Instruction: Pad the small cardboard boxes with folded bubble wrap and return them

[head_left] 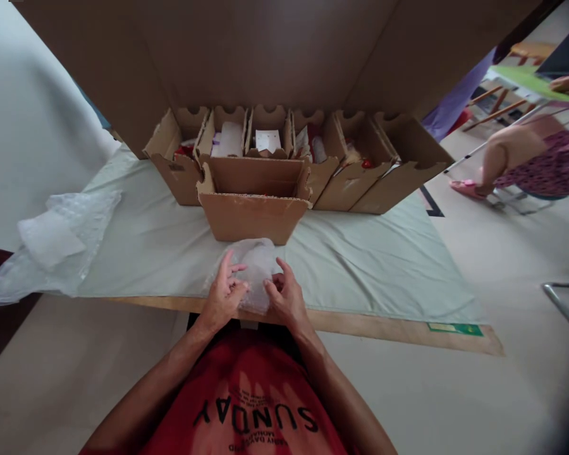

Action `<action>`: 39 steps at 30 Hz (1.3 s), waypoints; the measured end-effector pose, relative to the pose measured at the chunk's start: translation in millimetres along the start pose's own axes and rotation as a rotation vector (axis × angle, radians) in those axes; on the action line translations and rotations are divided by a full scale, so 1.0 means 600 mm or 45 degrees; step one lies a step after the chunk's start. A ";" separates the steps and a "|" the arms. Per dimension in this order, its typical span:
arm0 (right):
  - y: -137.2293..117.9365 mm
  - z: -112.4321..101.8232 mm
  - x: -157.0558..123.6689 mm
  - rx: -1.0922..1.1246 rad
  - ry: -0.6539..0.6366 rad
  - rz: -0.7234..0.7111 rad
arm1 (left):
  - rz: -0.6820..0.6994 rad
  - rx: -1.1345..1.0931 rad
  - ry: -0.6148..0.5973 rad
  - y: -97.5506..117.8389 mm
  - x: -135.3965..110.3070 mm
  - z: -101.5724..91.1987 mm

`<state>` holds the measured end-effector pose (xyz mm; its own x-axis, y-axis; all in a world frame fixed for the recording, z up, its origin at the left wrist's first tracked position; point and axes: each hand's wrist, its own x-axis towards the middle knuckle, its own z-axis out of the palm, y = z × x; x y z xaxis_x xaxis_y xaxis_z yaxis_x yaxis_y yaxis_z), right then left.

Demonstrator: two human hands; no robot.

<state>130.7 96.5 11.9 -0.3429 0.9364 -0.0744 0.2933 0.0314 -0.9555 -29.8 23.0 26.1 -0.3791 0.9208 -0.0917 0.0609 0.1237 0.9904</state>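
Note:
A crumpled sheet of clear plastic wrap (258, 259) lies at the table's front edge, between my two hands. My left hand (224, 294) grips its left side with the thumb bent inward, while the index finger is stretched up. On the opposite side, my right hand (287, 296) pinches the edge near the thumb, with the index finger raised. Just beyond the wrap stands an open cardboard bin (256, 215); its contents are mostly hidden behind the front wall.
A row of cardboard bins (334, 189) holding small items stands behind, before a tall cardboard panel (265, 57). More plastic wrap (52, 237) lies at the left on the pale green cloth (360, 265). A seated person (526, 151) is at the right.

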 end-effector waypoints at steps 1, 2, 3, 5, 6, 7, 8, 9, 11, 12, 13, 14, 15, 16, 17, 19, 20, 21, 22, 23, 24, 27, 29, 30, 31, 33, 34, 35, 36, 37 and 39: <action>-0.004 -0.002 0.001 -0.003 0.020 -0.052 | -0.003 0.020 0.072 -0.003 0.003 -0.010; -0.008 -0.007 -0.002 -0.003 0.051 -0.098 | -0.020 0.039 0.145 -0.006 0.005 -0.022; -0.011 -0.015 -0.007 -0.010 0.088 -0.135 | -0.052 0.060 0.206 -0.010 0.008 -0.035; -0.016 -0.038 -0.022 -0.053 0.164 -0.178 | -0.116 0.151 0.266 -0.018 0.010 -0.059; -0.015 -0.051 -0.030 -0.093 0.183 -0.182 | -0.121 0.240 0.275 -0.021 0.009 -0.069; -0.014 -0.065 -0.038 -0.143 0.185 -0.173 | -0.098 0.351 0.282 -0.023 0.008 -0.075; -0.011 -0.078 -0.045 -0.194 0.176 -0.156 | -0.047 0.471 0.291 -0.024 0.006 -0.078; -0.007 -0.090 -0.052 -0.238 0.164 -0.136 | 0.020 0.579 0.296 -0.023 0.005 -0.077; 0.000 -0.107 -0.063 -0.283 0.138 -0.108 | 0.161 0.718 0.271 -0.018 0.004 -0.063; 0.003 -0.111 -0.067 -0.283 0.129 -0.104 | 0.220 0.748 0.235 -0.014 0.005 -0.051; 0.003 -0.112 -0.072 -0.272 0.117 -0.104 | 0.270 0.759 0.193 -0.010 0.008 -0.037; 0.002 -0.111 -0.076 -0.251 0.102 -0.106 | 0.308 0.748 0.151 -0.005 0.012 -0.023; -0.001 -0.109 -0.080 -0.223 0.087 -0.106 | 0.325 0.706 0.113 0.000 0.017 -0.008; -0.004 -0.105 -0.084 -0.185 0.075 -0.101 | 0.298 0.615 0.087 0.003 0.024 0.005; -0.009 -0.101 -0.088 -0.137 0.069 -0.090 | 0.232 0.491 0.070 0.006 0.030 0.014; -0.016 -0.097 -0.093 -0.009 0.094 -0.039 | 0.042 0.232 0.054 0.009 0.042 0.022; -0.018 -0.098 -0.094 0.072 0.138 0.012 | -0.050 0.130 0.050 0.009 0.046 0.020; -0.017 -0.100 -0.094 0.164 0.190 0.088 | -0.124 0.056 0.042 0.009 0.048 0.015; -0.015 -0.104 -0.093 0.265 0.245 0.174 | -0.175 0.009 0.026 0.007 0.048 0.006; -0.010 -0.109 -0.091 0.372 0.300 0.257 | -0.214 -0.032 0.002 0.006 0.046 -0.004; -0.003 -0.114 -0.089 0.480 0.343 0.325 | -0.263 -0.092 -0.017 0.004 0.043 -0.014; 0.021 -0.121 -0.087 0.697 0.363 0.422 | -0.403 -0.291 -0.035 -0.004 0.028 -0.040; 0.029 -0.122 -0.096 0.681 0.339 0.430 | -0.464 -0.392 -0.007 -0.010 0.017 -0.049; 0.028 -0.122 -0.104 0.626 0.330 0.389 | -0.481 -0.422 0.010 -0.012 0.012 -0.052; 0.023 -0.124 -0.114 0.541 0.329 0.294 | -0.492 -0.444 0.025 -0.015 0.008 -0.054; 0.003 -0.129 -0.136 0.260 0.286 -0.013 | -0.502 -0.473 0.045 -0.017 0.002 -0.056; -0.010 -0.129 -0.146 0.082 0.226 -0.188 | -0.503 -0.477 0.049 -0.018 0.000 -0.056; -0.023 -0.128 -0.155 -0.093 0.135 -0.342 | -0.502 -0.478 0.051 -0.018 -0.002 -0.055; -0.035 -0.122 -0.161 -0.247 0.026 -0.455 | -0.498 -0.476 0.050 -0.017 -0.003 -0.053; -0.043 -0.111 -0.165 -0.364 -0.087 -0.527 | -0.492 -0.469 0.050 -0.016 -0.006 -0.049; -0.051 -0.074 -0.166 -0.493 -0.258 -0.591 | -0.476 -0.449 0.048 -0.010 -0.013 -0.040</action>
<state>195.4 18.0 61.1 -0.6629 0.7114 0.2334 0.3618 0.5773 -0.7320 -49.1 6.4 23.6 -0.3490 0.8225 -0.4491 -0.3978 0.3038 0.8657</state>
